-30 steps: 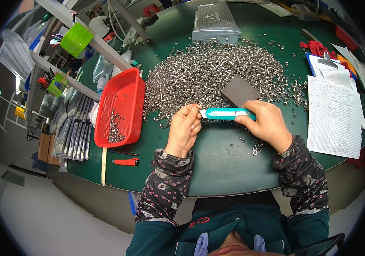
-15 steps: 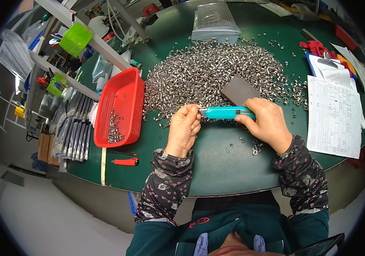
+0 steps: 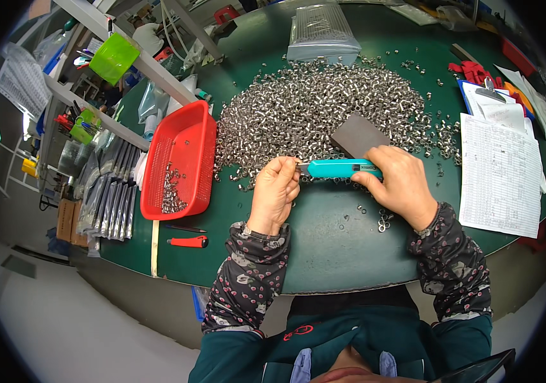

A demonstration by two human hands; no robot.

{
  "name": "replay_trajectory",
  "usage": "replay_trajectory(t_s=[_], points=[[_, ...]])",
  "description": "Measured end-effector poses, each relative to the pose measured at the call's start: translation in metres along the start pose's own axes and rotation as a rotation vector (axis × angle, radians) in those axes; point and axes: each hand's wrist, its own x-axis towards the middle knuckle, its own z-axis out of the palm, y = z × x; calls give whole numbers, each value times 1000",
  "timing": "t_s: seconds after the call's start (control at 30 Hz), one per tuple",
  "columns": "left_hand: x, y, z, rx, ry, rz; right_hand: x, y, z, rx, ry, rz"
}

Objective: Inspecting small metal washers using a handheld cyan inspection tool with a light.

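Note:
My right hand [image 3: 402, 185] grips a teal utility knife [image 3: 338, 168] by its handle, held level above the green table [image 3: 324, 242]. My left hand [image 3: 275, 193] is closed at the knife's blade end, fingers pinched on something too small to make out. Just beyond both hands lies a large heap of small silver metal rings [image 3: 324, 108]. A dark grey flat card [image 3: 358, 135] rests on the heap's near edge, above my right hand. Several loose rings [image 3: 382, 220] lie under my right wrist.
A red basket [image 3: 180, 159] with a few rings stands left of the heap. A red-handled cutter [image 3: 188, 241] lies near the table's front edge. Printed sheets [image 3: 499, 175] and a clipboard lie at right, a clear bag of parts [image 3: 324, 32] at the back, racks at left.
Both hands stay in the same place with the knife between them; only slight finger shifts are visible.

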Motion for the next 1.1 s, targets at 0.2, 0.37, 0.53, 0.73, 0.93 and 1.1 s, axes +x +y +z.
replay_trajectory(t_s=[0.2,0.37,0.53,0.73,0.93,1.1], points=[[-1,-1,3,10,22,-11,1,3,1,41,-23,6],[1,0,0,-98,-16,-74,4,5,-6,103,-32,118],[1,2,0,-163,49,-112,4,7,-10,121,-141,32],[2,3,-3,-233,40,-163,1,6,-8,46,-313,-194],[3,4,-3,-267,7,-180,-1,5,-8,13,-352,-218],[1,3,0,-172,-5,-70,7,6,-15,169,-192,-129]])
